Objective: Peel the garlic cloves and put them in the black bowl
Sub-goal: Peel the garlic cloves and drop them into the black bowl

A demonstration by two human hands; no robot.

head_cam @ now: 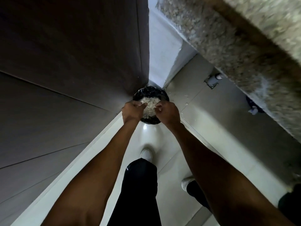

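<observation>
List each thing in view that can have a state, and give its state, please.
Bin: on the floor in the corner, lined with a black bag, holding a heap of pale scraps.
Pale scraps: piled inside the bin.
Left hand: over the bin, fingers curled; contents cannot be told.
Right hand: over the bin, fingers curled; contents cannot be told.

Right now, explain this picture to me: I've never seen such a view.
No machine here: a person wears a wide-angle camera on the head, looking down past both bare arms to the floor. On the floor, in the corner beside a dark door, stands a bin lined with a black bag and holding pale peelings. The left hand and right hand are over it, fingers curled; what they hold, if anything, is too small to tell. A stone counter runs on the right.
</observation>
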